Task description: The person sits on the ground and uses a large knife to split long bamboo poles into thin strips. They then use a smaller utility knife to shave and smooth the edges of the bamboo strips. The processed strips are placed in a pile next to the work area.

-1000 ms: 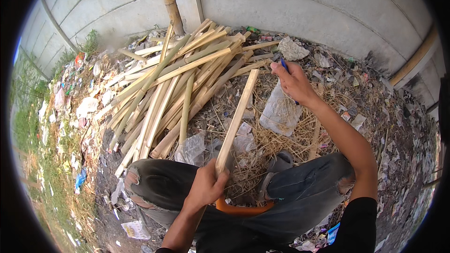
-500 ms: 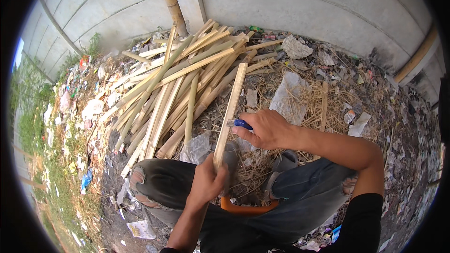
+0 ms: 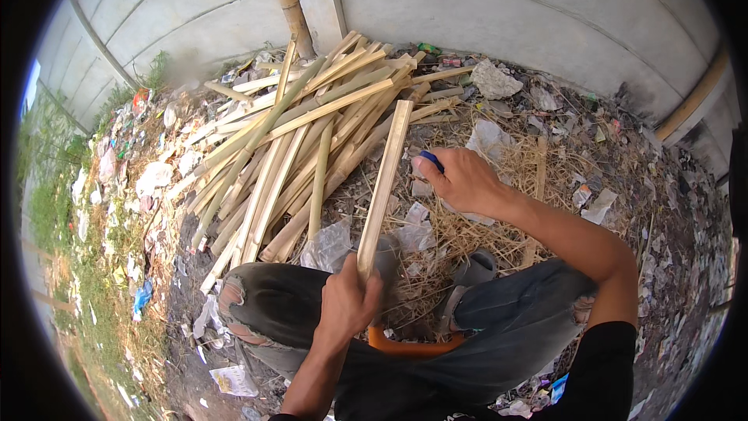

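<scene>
A pale split bamboo strip (image 3: pixel 385 187) stands tilted up and away from me between my knees. My left hand (image 3: pixel 347 306) is wrapped round its lower end, near my left knee. To the right of the strip, and apart from it, my right hand (image 3: pixel 467 179) is closed on a blue-handled knife (image 3: pixel 431 160). Only the end of its handle shows clearly past the thumb; the blade is hard to make out. Just beyond the strip, to the left, lies a heap of split bamboo strips (image 3: pixel 269 164), some pale, some greenish.
A grey panel wall (image 3: pixel 499 15) closes off the far side, with a bamboo pole (image 3: pixel 285 0) against it. Litter, straw (image 3: pixel 538 210) and a rough grey stone (image 3: pixel 495 80) lie on the ground. An orange curved piece (image 3: pixel 413 348) shows between my legs.
My right hand with the knife has moved off the strip, away from me and to the right. The strip stays in my left hand, almost unmoved.
</scene>
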A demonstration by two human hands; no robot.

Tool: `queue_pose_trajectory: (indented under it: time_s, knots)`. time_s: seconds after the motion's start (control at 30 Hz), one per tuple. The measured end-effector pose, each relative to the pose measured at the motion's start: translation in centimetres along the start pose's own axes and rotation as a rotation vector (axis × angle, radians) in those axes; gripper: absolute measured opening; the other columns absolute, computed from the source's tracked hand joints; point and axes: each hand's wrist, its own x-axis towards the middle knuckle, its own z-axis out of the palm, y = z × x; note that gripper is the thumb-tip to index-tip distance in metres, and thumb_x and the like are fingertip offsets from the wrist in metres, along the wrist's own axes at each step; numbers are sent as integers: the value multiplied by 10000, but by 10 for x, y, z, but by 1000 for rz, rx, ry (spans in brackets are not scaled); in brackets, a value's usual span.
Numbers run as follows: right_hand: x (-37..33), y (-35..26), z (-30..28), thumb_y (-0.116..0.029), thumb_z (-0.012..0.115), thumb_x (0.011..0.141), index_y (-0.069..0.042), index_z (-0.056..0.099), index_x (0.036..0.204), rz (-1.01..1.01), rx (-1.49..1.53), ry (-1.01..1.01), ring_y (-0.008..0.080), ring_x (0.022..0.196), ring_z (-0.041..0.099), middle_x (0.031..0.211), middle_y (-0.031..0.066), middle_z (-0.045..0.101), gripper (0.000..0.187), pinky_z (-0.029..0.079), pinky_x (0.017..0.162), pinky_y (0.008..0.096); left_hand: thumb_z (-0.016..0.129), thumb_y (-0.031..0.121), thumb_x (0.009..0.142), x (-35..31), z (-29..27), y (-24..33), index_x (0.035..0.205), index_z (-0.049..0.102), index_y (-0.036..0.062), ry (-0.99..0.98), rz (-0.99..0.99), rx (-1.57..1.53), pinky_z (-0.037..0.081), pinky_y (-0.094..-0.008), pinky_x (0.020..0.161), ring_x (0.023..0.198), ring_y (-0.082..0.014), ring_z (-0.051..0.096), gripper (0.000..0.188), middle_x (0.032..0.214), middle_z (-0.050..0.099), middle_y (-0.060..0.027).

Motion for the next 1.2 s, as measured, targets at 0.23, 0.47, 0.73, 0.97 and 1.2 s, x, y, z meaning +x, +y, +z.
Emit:
queue_pose_trajectory:
  time_s: [0.23,0.47,0.73,0.97,1.2]
  knots:
    - [-9,-7,7,-529,473,1032,5,644,794,-237,3,-150,441,706,662,696,226,655,609,507,669,527,645,273,936,-3,6,1,942,511,0,-114,-39,82,512,-558,636,676,-498,646,304,665,641,-251]
    - [5,19,-21,-552,468,1021,-7,672,820,-120,25,-134,425,636,632,618,198,607,616,491,637,524,642,262,936,-5,11,-2,954,533,-10,-153,-19,41,516,-554,630,663,-500,646,293,659,638,-264]
    - [-4,7,5,-587,490,997,-36,668,798,-231,-110,-141,433,713,660,696,214,653,611,514,679,516,624,260,941,0,2,0,949,543,-18,-97,-58,18,510,-550,621,676,-509,649,290,665,635,-278]
    - [20,21,-28,-535,467,1037,-29,647,781,-35,-9,8,417,655,621,638,175,605,596,483,640,503,632,262,939,-2,6,-4,947,543,-29,-141,-43,-55,508,-550,633,702,-522,642,305,669,624,-291]
    - [-8,5,14,-540,445,1042,3,649,802,-350,-69,-113,412,610,627,600,190,594,627,491,640,522,642,264,936,-2,2,4,932,547,-36,-116,-51,-55,509,-530,618,691,-520,638,315,666,619,-295]
